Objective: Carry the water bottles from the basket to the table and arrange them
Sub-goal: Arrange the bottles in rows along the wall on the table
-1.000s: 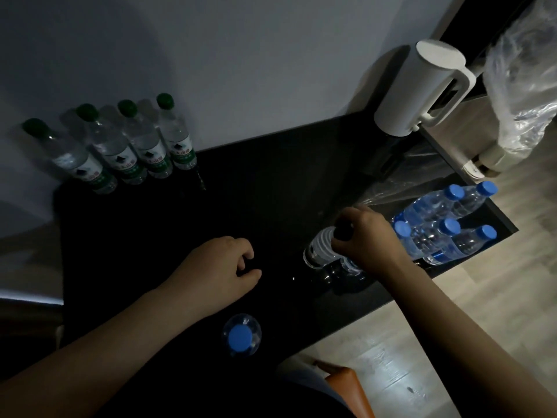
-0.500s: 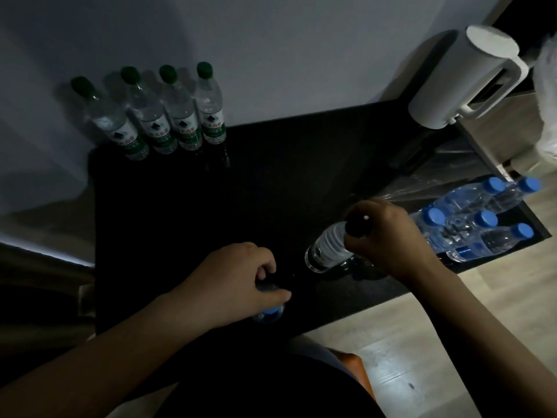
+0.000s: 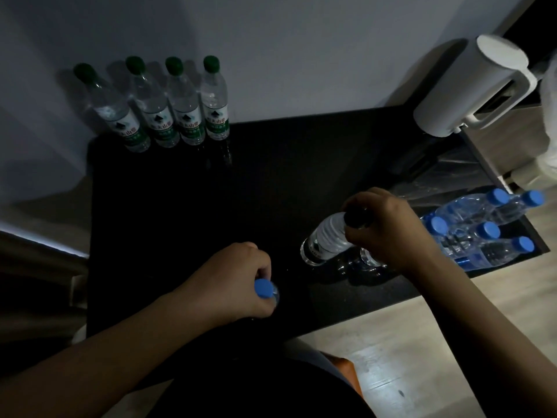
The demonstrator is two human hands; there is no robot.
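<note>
1. Black and glossy, the counter (image 3: 271,176) fills the middle of my feed, with a pale wall behind it and light wood floor (image 3: 422,342) to the right.
2. My left grip (image 3: 238,279) is closed tight, fingers curled round the neck of a clear plastic bottle with a blue cap (image 3: 263,288). Only the cap and a little of the shoulder show past the knuckles. It sits over the counter's near edge, and I cannot tell whether its base is set down.
3. My right grip (image 3: 388,230) is also closed, fingers wrapped round the dark cap and neck of a clear ribbed bottle with a white label (image 3: 327,236). That bottle leans, with its base low and to the left, at the counter surface towards the front right.
4. Its label carries a small dark mark, too blurred for me to read.
5. Four clear bottles with green caps (image 3: 184,107) stand side by side at the counter's back left, against the wall. Their labels are white and green with a dark mountain emblem and Chinese characters I cannot read with certainty.
6. Five clear bottles with blue caps (image 3: 488,230) are clustered at the counter's right edge, just beside my right wrist. Blue shows on one label, but no writing is readable.
7. A white cylindrical jug with a handle (image 3: 470,86) stands at the back right corner.
</note>
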